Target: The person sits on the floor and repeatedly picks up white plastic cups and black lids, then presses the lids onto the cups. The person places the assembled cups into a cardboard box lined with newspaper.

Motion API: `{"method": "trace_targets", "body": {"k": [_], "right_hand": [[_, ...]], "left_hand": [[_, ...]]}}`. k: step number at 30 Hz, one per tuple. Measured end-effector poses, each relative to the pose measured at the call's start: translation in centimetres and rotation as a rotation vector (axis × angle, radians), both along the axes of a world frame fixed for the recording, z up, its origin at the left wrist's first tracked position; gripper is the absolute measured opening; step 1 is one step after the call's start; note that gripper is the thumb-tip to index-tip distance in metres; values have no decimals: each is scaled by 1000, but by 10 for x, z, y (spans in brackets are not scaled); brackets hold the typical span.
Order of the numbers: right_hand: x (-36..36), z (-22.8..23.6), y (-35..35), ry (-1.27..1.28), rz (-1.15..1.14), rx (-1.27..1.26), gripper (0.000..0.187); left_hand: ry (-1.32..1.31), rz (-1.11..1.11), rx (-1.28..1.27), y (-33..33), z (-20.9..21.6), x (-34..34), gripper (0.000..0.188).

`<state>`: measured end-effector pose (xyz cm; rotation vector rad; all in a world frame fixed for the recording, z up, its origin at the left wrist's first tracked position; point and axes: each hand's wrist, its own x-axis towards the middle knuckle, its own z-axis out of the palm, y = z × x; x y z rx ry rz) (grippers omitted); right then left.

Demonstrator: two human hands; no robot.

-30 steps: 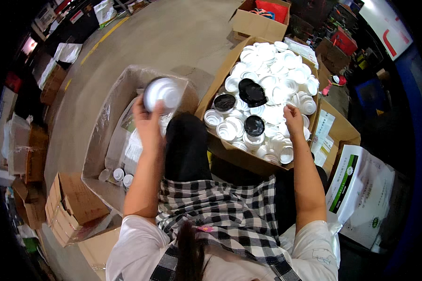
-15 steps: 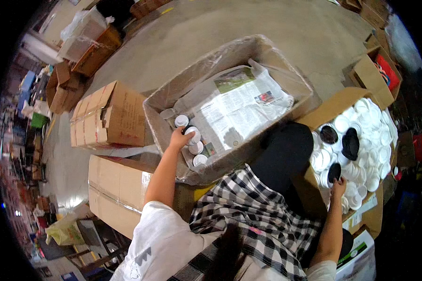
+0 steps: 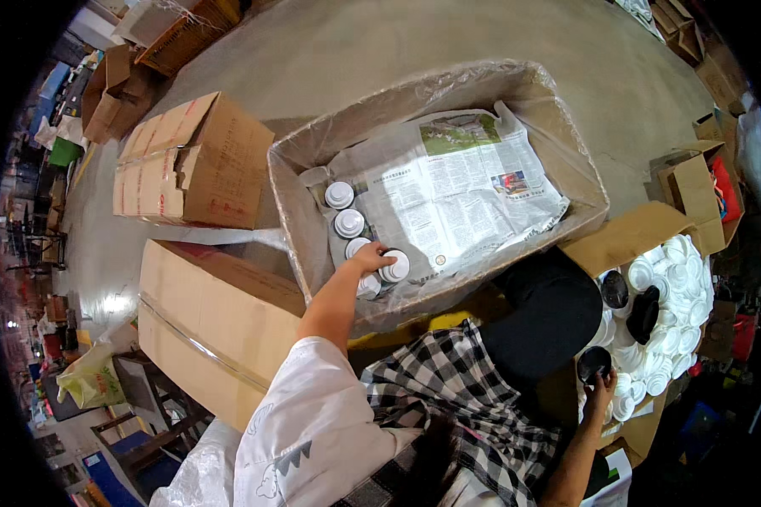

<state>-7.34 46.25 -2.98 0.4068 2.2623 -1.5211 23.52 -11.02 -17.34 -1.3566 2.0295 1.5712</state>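
My left hand [image 3: 367,258] reaches into a large cardboard box [image 3: 435,93] lined with clear plastic. Its fingers are closed on a round white stepped lid [image 3: 395,265], close to the box's near left corner. Several similar white pieces stand in a row along the left wall, among them one white lid [image 3: 339,195] at the far end. Newspaper [image 3: 465,190] covers the bottom of this box. On the right, my right hand [image 3: 600,389] grips a round black lid [image 3: 594,363] at the edge of a carton [image 3: 630,241] heaped with white lids [image 3: 668,313].
Two more black pieces, including a dark round lid [image 3: 615,289], lie on the white heap. Left of the lined box are a taped carton [image 3: 190,165] and a larger carton [image 3: 211,317]. A small open carton [image 3: 689,188] holds something red. My bent knee [image 3: 550,313] sits between the boxes.
My left hand has moved along the row toward the near end of the lined box and now holds a lid there. My right hand stays at the carton with the black lid. The view has shifted.
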Motion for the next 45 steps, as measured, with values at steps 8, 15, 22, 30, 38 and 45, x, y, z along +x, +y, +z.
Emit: {"method": "trace_targets", "body": {"k": [8, 15, 22, 30, 38, 45], "right_hand": [[7, 14, -4, -53, -32, -34, 46], [9, 59, -25, 200, -197, -115, 40], [45, 135, -70, 377, -151, -627, 38], [112, 168, -102, 313, -174, -826, 30], [143, 160, -70, 227, 35, -938, 68], [144, 156, -62, -260, -224, -1499, 51]], "left_hand": [[-246, -322, -18, 11, -33, -8, 41], [-385, -699, -526, 25, 14, -44, 37], [980, 223, -353, 96, 174, -157, 18], [1085, -566, 736, 309, 315, -170, 78], [505, 52, 1415, 341, 298, -160, 35], [610, 220, 1399, 329, 312, -155, 40]]}}
